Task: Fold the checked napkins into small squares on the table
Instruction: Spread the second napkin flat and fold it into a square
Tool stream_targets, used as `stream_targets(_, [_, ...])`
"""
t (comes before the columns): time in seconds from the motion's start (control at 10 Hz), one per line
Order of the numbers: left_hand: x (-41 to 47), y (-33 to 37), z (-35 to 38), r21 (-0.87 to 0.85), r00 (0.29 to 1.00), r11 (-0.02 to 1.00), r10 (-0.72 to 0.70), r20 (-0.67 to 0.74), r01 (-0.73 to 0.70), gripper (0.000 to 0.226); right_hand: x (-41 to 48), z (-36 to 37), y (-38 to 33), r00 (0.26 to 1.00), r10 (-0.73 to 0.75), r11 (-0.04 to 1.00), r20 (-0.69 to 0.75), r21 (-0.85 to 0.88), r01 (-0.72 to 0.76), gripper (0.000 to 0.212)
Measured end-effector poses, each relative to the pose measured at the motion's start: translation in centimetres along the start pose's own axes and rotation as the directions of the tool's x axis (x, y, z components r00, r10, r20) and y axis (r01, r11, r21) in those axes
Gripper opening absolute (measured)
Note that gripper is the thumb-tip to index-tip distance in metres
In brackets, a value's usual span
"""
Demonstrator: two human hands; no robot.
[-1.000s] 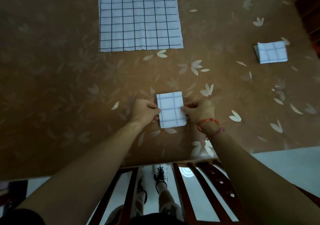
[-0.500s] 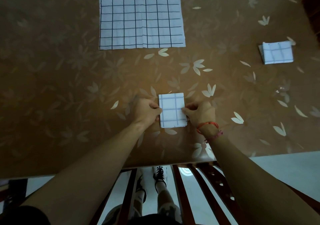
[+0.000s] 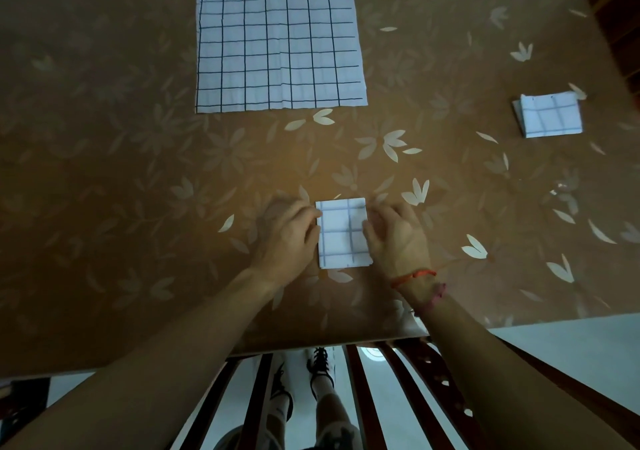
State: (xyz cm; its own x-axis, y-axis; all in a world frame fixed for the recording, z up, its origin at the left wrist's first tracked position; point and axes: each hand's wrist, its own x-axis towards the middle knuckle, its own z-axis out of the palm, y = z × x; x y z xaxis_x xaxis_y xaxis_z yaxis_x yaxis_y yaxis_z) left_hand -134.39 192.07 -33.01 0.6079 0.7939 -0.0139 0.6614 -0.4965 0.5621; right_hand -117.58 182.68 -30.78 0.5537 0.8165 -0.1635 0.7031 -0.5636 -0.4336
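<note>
Our left hand (image 3: 289,240) and right hand (image 3: 394,238) pinch the small folded white checked cloth napkin (image 3: 343,233) by its sides, flat on the brown flower-patterned tabletop (image 3: 138,172).

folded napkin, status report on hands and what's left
Left hand and right hand pinch the folded napkin by its sides. One finished square far right. Flat napkin waiting. Nothing in the way.

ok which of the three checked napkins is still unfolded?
The large napkin lying flat at the far middle of the table. The small one between the hands and the one at far right are already folded into compact squares.
</note>
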Motion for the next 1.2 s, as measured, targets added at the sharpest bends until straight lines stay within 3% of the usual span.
stream_targets(0.1, [-0.3, -0.9, 1.1, 0.196, 0.984, 0.964, 0.175, 0.036, -0.178, 0.038, 0.4, 2.9, -0.2, 0.993, 0.112, 0.993, 0.032, -0.032, -0.111, 0.036])
stream_targets(0.2, [-0.7, -1.5, 2.3, 0.370, 0.969, 0.900, 0.180, 0.169, -0.232, 0.055, 1.2, 7.7, 3.4, 0.534, 0.786, 0.614, -0.310, 0.301, -0.730, 0.065])
stream_targets(0.3, [-1.1, -2.1, 3.1, 0.447, 0.958, 0.859, 0.152, 0.245, -0.251, 0.057, -1.4, 9.5, 5.1, 0.998, 0.039, 0.863, -0.053, -0.502, -0.060, 0.054])
stream_targets(0.4, [-1.0, -2.3, 3.0, 0.456, 0.954, 0.852, 0.150, 0.260, -0.259, 0.058, -0.2, 4.3, -0.1, 0.849, -0.268, 0.673, 0.455, -0.542, 0.503, 0.080])
stream_targets(0.5, [-1.1, -2.3, 2.8, 0.464, 0.947, 0.840, 0.165, 0.276, -0.282, 0.060, 0.9, 2.2, -1.1, 0.859, -0.432, 0.822, 0.276, -0.272, 0.500, 0.065])
stream_targets(0.6, [-1.0, -2.1, 2.6, 0.458, 0.946, 0.845, 0.154, 0.284, -0.275, 0.060, 1.1, 3.0, 1.0, 0.866, -0.346, 0.813, 0.362, -0.346, 0.469, 0.068])
stream_targets(0.8, [-2.9, -2.2, 3.0, 0.463, 0.936, 0.833, 0.172, 0.306, -0.304, 0.064, 1.3, 4.0, 1.3, 0.864, -0.371, 0.774, 0.342, -0.401, 0.491, 0.072])
stream_targets(1.1, [-2.9, -1.6, 2.8, 0.450, 0.945, 0.850, 0.152, 0.290, -0.275, 0.065, -1.1, 3.2, 3.5, 0.843, -0.349, 0.772, 0.409, -0.385, 0.506, 0.070])
stream_targets(1.2, [-2.1, -0.8, 2.0, 0.359, 0.962, 0.904, 0.159, 0.221, -0.232, 0.062, -0.6, 1.9, 2.5, 0.860, -0.340, 0.838, 0.380, -0.292, 0.460, 0.069])
